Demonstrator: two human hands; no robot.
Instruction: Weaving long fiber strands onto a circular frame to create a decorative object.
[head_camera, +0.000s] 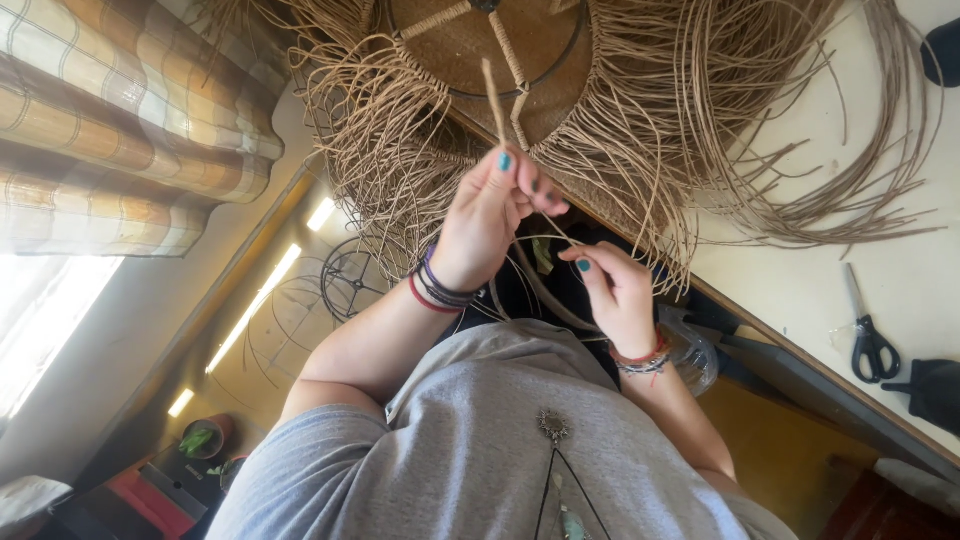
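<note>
pinching straw strand (492, 95) above left hand (490, 215)

We see the woven frame (480, 50) lying on the table (800, 280), just above the fingers (520, 180) of our left hand (485, 225). One strand (492, 95) rises from these fingers across the frame. Our right hand (615, 290) is below and to the right of them, near the table edge. The scissors (868, 335) lie on the table, well apart to the right of both hands.
</note>
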